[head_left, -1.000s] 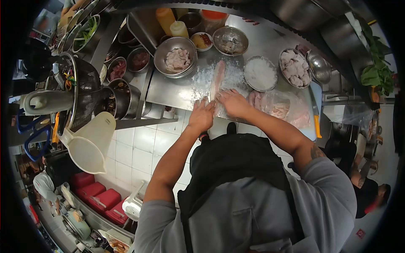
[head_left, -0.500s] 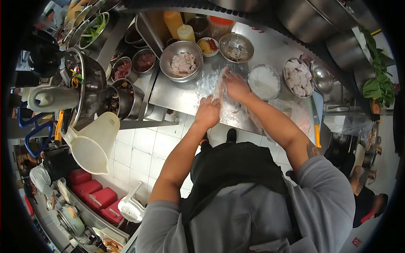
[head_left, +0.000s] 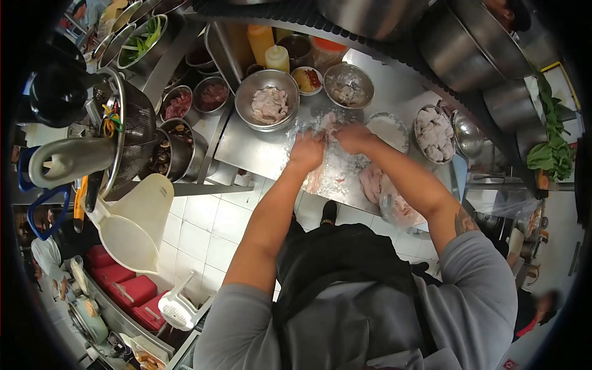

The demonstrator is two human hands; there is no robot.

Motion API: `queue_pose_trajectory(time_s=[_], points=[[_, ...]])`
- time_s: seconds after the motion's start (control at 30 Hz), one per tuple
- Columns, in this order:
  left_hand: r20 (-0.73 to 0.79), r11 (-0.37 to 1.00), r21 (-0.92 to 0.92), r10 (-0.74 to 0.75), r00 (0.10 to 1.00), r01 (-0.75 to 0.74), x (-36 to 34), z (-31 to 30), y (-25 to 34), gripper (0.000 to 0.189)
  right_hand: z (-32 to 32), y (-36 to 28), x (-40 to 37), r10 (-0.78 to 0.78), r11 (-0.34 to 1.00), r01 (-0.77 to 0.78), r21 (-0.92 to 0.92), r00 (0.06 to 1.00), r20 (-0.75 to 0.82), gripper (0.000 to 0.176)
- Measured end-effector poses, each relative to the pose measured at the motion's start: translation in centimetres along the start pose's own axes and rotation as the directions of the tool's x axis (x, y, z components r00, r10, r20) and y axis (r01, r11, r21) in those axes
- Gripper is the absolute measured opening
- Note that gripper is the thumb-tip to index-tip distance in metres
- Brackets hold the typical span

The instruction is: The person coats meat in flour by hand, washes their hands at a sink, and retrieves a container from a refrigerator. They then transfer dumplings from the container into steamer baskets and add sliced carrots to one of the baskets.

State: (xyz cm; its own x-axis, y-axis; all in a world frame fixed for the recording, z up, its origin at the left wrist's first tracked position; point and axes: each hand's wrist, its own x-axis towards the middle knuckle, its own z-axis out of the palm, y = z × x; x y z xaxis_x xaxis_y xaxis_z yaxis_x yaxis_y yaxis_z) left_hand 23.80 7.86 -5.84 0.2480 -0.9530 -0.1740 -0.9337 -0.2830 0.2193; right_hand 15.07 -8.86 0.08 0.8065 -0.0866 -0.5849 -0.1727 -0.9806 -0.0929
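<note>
A: Head view. How does the strip of meat appear?

B: Pale pink, soft and moist, dusted with white powder. Its middle is covered, so whether the visible portions join cannot be told.

A: And its position relative to the hands?

B: It lies on the steel counter. One portion shows between the fingers of the two hands, at their far side; another extends below the left hand, toward the body. The right hand rests just beside the far portion.

A: The state of each hand?

B: Both are lowered with fingers bent toward the meat. The fingertips are partly hidden; whether either hand grips cannot be told.

A: The counts?

B: Two hands; two squeeze bottles; one small dish of red and yellow contents; one bowl of pale meat; one bowl of pale pieces; one residue-coated bowl; one bowl of white powder, partly behind the right forearm.
</note>
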Motion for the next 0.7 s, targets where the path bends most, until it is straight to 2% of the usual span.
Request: queue_pose_trajectory(time_s=[0.03, 0.1, 0.2, 0.27, 0.3, 0.37, 0.47, 0.5, 0.6, 0.7], points=[[-0.033, 1.0, -0.024, -0.006, 0.999, 0.005, 0.3, -0.1, 0.0, 0.042, 0.7, 0.4, 0.0, -0.059, 0.997, 0.05, -0.063, 0.986, -0.153, 0.033], [-0.066, 0.999, -0.042, -0.007, 0.998, 0.004, 1.3, 0.0, -0.3, 0.043, 1.8, 1.5, -0.1, -0.199, 0.971, 0.117, -0.208, 0.877, -0.437, 0.031], [-0.088, 1.0, -0.006, -0.017, 0.996, 0.017, 2.5, 0.7, -0.5, 0.043, 1.7, 1.3, 0.0, -0.069, 0.979, 0.042, -0.198, 0.989, -0.129, 0.029], [-0.15, 0.996, 0.054, -0.056, 0.987, 0.064, 3.3, 0.6, -0.5, 0.044, 0.0, 1.8, 0.1, -0.059, 0.968, 0.025, -0.249, 0.99, -0.129, 0.025], [-0.228, 0.996, -0.001, -0.089, 0.97, 0.091, 3.0, 0.2, 0.0, 0.041, -0.6, 2.1, 0.1, -0.056, 0.962, 0.02, -0.271, 0.99, -0.126, 0.024], [-0.379, 0.985, -0.109, -0.166, 0.91, 0.134, 2.6, -0.6, 1.4, 0.037, 0.0, 3.4, 1.8, -0.118, 0.969, 0.057, -0.242, 0.962, -0.245, 0.02], [-0.351, 0.979, -0.086, -0.201, 0.914, 0.183, 3.2, 1.6, 3.3, 0.027, 0.1, 4.1, 2.7, -0.232, 0.957, 0.145, -0.251, 0.903, -0.362, 0.017], [-0.394, 0.975, -0.099, -0.224, 0.891, 0.201, 3.5, 2.3, 4.0, 0.021, 0.0, 4.2, 3.0, -0.274, 0.948, 0.177, -0.266, 0.88, -0.388, 0.017], [-0.442, 0.954, -0.056, -0.288, 0.849, 0.294, 4.5, 3.6, 5.1, 0.019, -0.1, 4.4, 4.0, -0.316, 0.927, 0.215, -0.307, 0.89, -0.33, 0.016], [-0.462, 0.923, -0.06, -0.363, 0.809, 0.38, 5.0, 3.6, 6.4, 0.017, -0.1, 4.9, 4.7, -0.443, 0.87, 0.332, -0.363, 0.85, -0.284, 0.016]])
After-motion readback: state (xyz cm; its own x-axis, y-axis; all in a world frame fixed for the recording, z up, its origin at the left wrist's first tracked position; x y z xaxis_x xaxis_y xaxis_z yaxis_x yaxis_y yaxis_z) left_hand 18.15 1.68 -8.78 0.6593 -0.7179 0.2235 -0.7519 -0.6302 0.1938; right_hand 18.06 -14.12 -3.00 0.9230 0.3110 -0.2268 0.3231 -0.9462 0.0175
